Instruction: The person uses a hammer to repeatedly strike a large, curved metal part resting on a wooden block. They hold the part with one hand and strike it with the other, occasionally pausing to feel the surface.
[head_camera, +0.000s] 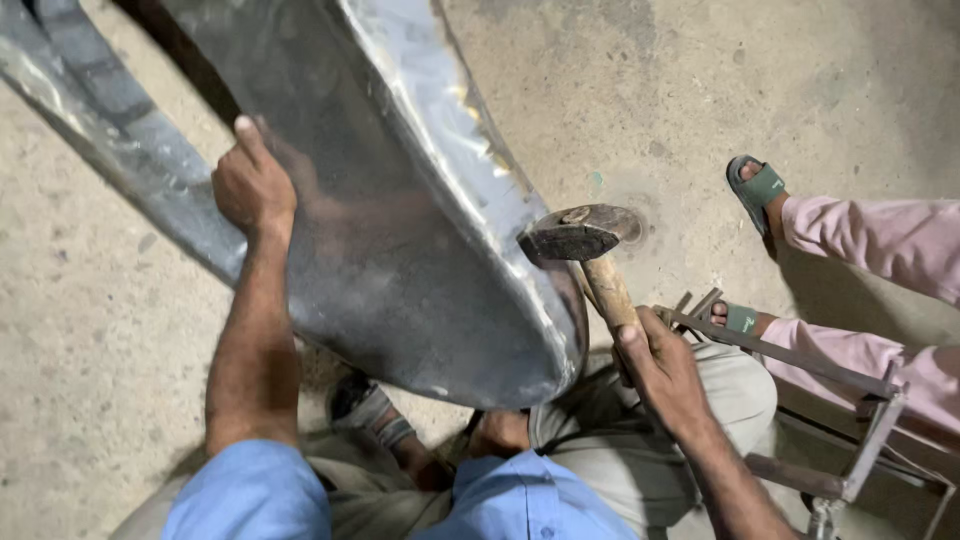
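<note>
A large curved sheet-metal panel (400, 230), dark grey with a bright sanded edge, fills the upper middle of the head view. My left hand (252, 185) presses against its left side, thumb up and fingers behind the metal. My right hand (660, 365) grips the wooden handle of a hammer (580, 240). The hammer's dark steel head touches the panel's shiny right edge. My knees and a sandalled foot (370, 410) show below the panel.
Bare concrete floor (650, 90) lies all around. Another person's legs in pink trousers (880, 240) with green sandals stand at the right. A metal-frame stand (860, 400) sits at the lower right, close to my right arm.
</note>
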